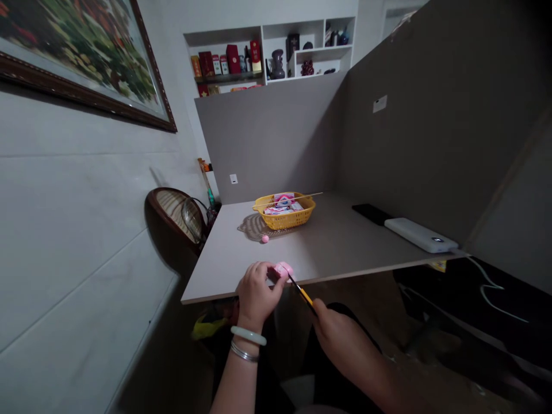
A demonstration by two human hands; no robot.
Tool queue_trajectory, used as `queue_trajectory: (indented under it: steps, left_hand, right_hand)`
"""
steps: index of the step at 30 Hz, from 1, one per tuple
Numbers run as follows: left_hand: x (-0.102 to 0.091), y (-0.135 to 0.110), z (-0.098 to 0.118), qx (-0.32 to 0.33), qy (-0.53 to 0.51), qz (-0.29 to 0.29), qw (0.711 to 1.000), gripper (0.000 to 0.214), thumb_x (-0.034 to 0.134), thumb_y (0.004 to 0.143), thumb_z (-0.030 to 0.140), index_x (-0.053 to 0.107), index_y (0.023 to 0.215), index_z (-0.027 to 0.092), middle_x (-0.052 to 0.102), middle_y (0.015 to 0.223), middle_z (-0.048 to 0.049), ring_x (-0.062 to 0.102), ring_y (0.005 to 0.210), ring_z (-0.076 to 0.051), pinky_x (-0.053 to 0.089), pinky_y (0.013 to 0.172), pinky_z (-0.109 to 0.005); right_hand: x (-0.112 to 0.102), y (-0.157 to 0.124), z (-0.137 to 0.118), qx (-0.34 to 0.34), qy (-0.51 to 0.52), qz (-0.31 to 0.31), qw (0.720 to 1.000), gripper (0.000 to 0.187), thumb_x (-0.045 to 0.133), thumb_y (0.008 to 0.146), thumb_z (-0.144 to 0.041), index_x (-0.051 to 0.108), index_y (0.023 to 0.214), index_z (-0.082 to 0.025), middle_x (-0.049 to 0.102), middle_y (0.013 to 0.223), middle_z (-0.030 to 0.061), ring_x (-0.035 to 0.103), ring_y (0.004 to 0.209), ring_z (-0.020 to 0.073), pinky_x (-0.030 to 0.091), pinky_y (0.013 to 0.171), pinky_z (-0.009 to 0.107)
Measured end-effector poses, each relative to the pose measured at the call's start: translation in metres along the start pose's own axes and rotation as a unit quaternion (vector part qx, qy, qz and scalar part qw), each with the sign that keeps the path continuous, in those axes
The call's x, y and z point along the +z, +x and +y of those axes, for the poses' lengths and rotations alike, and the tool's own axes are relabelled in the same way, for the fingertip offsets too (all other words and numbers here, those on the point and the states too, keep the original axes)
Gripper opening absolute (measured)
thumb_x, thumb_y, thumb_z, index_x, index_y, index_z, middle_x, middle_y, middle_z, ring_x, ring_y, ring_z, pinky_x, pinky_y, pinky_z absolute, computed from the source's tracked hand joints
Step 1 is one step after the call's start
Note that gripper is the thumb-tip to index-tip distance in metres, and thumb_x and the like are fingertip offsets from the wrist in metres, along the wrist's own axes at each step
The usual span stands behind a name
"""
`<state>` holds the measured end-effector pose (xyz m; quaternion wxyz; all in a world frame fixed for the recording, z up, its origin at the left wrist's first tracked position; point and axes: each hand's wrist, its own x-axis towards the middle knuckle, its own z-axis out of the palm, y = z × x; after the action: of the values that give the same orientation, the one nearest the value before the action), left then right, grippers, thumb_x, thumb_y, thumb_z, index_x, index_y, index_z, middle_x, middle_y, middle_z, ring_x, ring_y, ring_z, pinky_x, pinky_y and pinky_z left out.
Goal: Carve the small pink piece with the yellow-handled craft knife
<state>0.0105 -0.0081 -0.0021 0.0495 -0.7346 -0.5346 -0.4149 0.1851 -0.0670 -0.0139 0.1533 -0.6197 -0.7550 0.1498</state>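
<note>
My left hand [256, 293] is at the table's near edge, with its fingers closed around a pink soft-looking object [282, 270]. My right hand [338, 342] grips a knife [302, 294] with a yellow handle and a thin dark blade, whose tip meets the pink object. A small pink ball [265, 238] lies on the pale table [219, 270] ahead of my hands. Farther back stands a yellow plastic basket [284, 219] holding pink and white packets, with a thin stick lying across it. Bangles circle my left wrist.
A white power bank [420, 234] and a black phone [371, 214] lie at the table's right side. Grey partitions [267, 144] stand behind and to the right. Above them is a shelf [267, 52] of boxes and ornaments. A framed painting [73, 57] hangs on the left wall.
</note>
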Motion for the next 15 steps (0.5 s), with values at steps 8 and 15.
queue_trajectory:
  steps: [8, 15]
  left_hand:
    - [0.001, 0.0, 0.0, -0.013, 0.003, 0.006, 1.0, 0.016, 0.06, 0.083, 0.038, 0.057, 0.087, 0.022, 0.062, 0.085, -0.0013, 0.057, 0.083, -0.018, 0.044, 0.072, -0.029]
    - [0.001, 0.0, 0.0, -0.008, -0.013, 0.009, 1.0, 0.018, 0.06, 0.083, 0.04, 0.057, 0.086, 0.022, 0.062, 0.084, -0.0026, 0.057, 0.081, -0.018, 0.045, 0.071, -0.03]
  right_hand:
    - [-0.004, 0.011, -0.004, -0.024, -0.006, 0.004, 1.0, 0.021, 0.031, 0.096, -0.02, 0.051, 0.09, -0.018, 0.07, 0.081, 0.008, 0.067, 0.074, 0.018, 0.024, 0.054, 0.026]
    - [-0.004, 0.007, -0.003, -0.02, 0.003, 0.01, 1.0, 0.022, 0.03, 0.096, -0.018, 0.051, 0.089, -0.018, 0.07, 0.081, 0.0083, 0.067, 0.074, 0.0178, 0.025, 0.055, 0.026]
